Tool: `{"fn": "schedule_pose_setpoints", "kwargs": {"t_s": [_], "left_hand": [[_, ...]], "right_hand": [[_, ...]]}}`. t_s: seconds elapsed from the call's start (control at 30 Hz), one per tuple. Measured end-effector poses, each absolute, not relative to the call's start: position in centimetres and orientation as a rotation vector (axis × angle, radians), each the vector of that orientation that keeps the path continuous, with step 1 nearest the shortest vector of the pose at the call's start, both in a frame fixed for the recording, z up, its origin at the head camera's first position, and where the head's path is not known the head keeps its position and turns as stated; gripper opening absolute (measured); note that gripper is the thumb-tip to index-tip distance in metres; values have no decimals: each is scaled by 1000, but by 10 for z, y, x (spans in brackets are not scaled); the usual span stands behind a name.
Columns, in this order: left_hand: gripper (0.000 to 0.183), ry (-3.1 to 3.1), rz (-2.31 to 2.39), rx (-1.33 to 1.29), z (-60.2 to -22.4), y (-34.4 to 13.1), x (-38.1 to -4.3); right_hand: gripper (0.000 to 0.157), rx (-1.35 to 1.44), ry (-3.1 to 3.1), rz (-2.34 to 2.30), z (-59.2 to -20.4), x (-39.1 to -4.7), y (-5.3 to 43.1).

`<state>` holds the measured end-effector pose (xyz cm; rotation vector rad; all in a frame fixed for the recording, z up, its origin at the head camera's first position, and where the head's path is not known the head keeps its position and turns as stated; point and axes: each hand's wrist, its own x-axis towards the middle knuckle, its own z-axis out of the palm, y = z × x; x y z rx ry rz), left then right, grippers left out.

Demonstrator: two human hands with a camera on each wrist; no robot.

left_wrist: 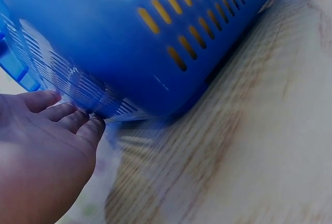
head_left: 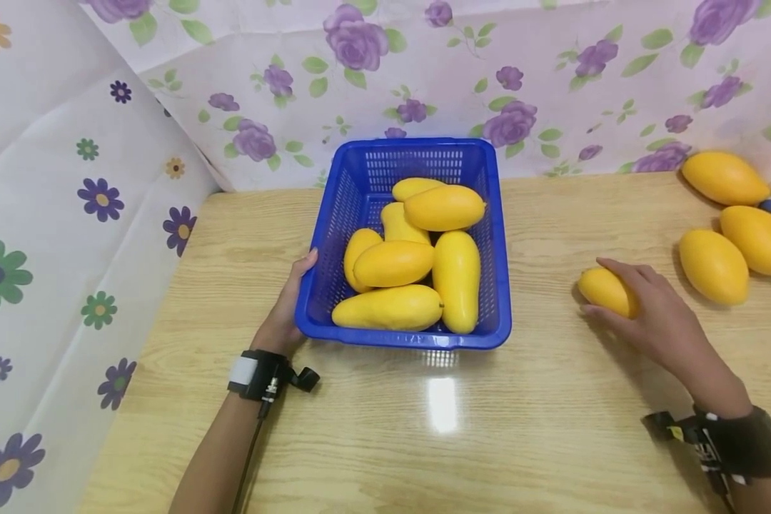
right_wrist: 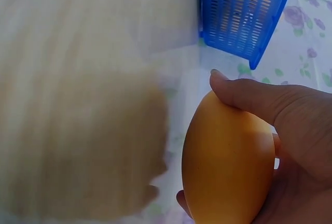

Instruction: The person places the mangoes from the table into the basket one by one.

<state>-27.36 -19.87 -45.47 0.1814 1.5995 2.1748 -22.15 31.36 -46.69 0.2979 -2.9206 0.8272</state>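
My right hand (head_left: 655, 314) grips a yellow mango (head_left: 607, 291) to the right of the basket, thumb on one side and fingers round the other. The right wrist view shows the same mango (right_wrist: 225, 162) close up, with a shadow on the table beside it. A blue plastic basket (head_left: 500, 285) stands mid-table with several yellow fruits (head_left: 392, 264) inside, some round like mangoes, some longer. My left hand (head_left: 289, 303) touches the basket's left side. In the left wrist view, the fingertips of my left hand (left_wrist: 46, 151) rest against its slotted wall.
Several more mangoes (head_left: 713, 265) lie at the right end of the wooden table (head_left: 373, 442). Flowered sheets (head_left: 417, 78) hang behind the table and along its left side. A small dark blue object (head_left: 769, 205) shows partly among the mangoes at right.
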Motion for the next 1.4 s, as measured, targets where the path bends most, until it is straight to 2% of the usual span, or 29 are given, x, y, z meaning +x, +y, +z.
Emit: {"fn": "schedule_pose_setpoints", "kwargs": {"t_s": [0.3, 1.4], "left_hand": [[64, 1603, 2165, 172, -454, -200, -272], [65, 1635, 2145, 193, -455, -199, -274]], "right_hand": [[74, 407, -2800, 775, -450, -228, 305], [77, 356, -2848, 824, -397, -237, 271]]}}
